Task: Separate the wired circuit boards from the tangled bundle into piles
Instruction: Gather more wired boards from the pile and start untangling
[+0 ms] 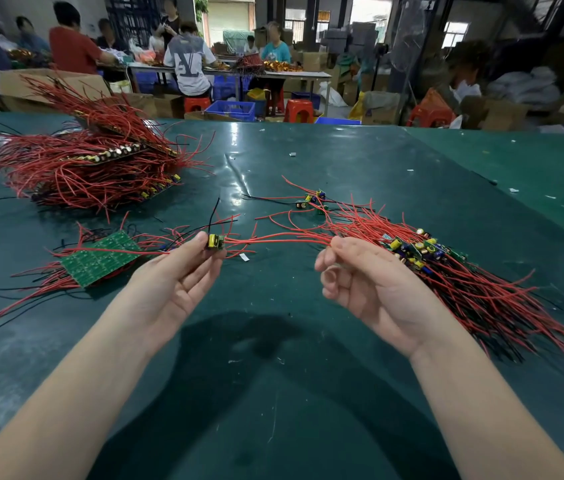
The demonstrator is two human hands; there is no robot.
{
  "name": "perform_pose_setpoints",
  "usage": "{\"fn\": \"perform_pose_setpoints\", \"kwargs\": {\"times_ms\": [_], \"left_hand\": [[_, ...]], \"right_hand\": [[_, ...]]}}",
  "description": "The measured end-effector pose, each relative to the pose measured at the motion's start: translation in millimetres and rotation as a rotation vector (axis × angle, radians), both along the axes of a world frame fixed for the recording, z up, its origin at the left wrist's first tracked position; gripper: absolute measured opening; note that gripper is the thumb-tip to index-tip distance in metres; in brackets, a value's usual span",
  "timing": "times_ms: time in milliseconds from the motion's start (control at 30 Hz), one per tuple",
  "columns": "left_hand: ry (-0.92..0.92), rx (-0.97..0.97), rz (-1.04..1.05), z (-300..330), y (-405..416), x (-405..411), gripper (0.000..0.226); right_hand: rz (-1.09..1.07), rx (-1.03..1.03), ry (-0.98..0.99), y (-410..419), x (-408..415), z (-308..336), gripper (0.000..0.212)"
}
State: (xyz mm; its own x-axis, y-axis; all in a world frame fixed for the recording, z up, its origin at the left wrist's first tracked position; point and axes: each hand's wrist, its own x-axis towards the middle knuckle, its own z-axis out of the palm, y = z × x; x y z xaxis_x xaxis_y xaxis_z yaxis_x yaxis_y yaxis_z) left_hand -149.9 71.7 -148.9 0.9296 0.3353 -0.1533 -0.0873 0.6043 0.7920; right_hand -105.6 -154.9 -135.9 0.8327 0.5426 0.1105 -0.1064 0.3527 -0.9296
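Note:
My left hand (183, 271) pinches a small circuit board (215, 242) with a yellow part between thumb and fingertips, above the green table (273, 341). Its red wires (280, 239) stretch right to my right hand (360, 282), which pinches them at the fingertips. Beyond my right hand lies a pile of wired boards (422, 252) with long red and black leads fanning to the lower right. A green panel of boards (100, 259) with red wires lies on the table left of my left hand.
A big heap of red-wired boards (93, 168) sits at the far left of the table. A few loose wired boards (313, 200) lie in the middle. Small scraps dot the surface. Beyond the table edge, people work at another bench among boxes and stools.

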Motion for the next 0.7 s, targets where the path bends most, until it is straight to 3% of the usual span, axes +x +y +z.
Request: {"fn": "perform_pose_setpoints", "kwargs": {"times_ms": [133, 200, 300, 433, 533, 600, 700], "left_hand": [[0.049, -0.074, -0.019, -0.1, -4.8, -0.2, 0.013], [0.054, -0.155, -0.016, 0.3, -9.0, 0.2, 0.012], [0.011, -0.206, -0.047, 1.2, -16.1, -0.5, 0.009], [-0.048, -0.056, -0.173, -4.0, -24.9, -3.9, 0.01], [-0.026, 0.082, -0.307, -8.6, -31.8, -6.7, 0.017], [-0.002, 0.1, -0.36, -9.9, -35.0, -6.9, 0.02], [0.059, 0.069, -0.354, -8.9, -36.6, -6.1, 0.02]], "right_hand": [[-0.194, -0.064, 0.009, 1.0, 1.2, -0.5, 0.029], [-0.177, -0.039, 0.072, 3.8, -0.5, -2.3, 0.041], [-0.104, -0.081, 0.103, 15.5, -8.6, -8.2, 0.04], [-0.036, -0.178, 0.03, 36.0, -20.1, -17.5, 0.046], [-0.052, -0.252, -0.056, 42.6, -22.2, -21.4, 0.029], [-0.053, -0.261, -0.094, 43.0, -22.8, -23.2, 0.021], [-0.038, -0.205, -0.107, 41.5, -22.5, -22.9, 0.027]]}}
